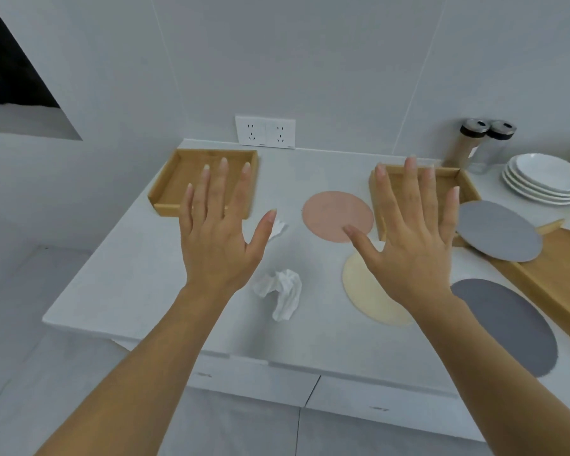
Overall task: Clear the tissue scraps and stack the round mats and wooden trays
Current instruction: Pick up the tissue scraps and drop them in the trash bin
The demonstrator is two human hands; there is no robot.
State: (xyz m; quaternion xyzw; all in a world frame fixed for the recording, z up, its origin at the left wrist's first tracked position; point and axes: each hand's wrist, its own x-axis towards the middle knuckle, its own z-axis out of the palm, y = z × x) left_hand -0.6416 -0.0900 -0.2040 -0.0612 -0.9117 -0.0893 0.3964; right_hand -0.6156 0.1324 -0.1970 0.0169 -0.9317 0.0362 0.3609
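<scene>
My left hand point(221, 232) and my right hand point(412, 238) hover flat over the white counter, fingers spread, holding nothing. A crumpled tissue scrap point(282, 292) lies between my wrists; a smaller scrap point(278, 228) peeks out by my left thumb. One wooden tray point(165, 189) sits at the back left, partly behind my left fingers. A second tray point(464, 182) lies behind my right hand. A pink round mat point(333, 215), a cream mat point(366, 301), a dark grey mat point(507, 324) and a lighter grey mat point(497, 230) are spread about.
A large wooden tray or board point(553, 278) runs along the right edge under the light grey mat. Stacked white plates point(547, 179) and two shaker jars point(474, 143) stand at the back right. A double wall socket point(265, 131) is behind. The counter's front edge point(211, 350) drops to drawers.
</scene>
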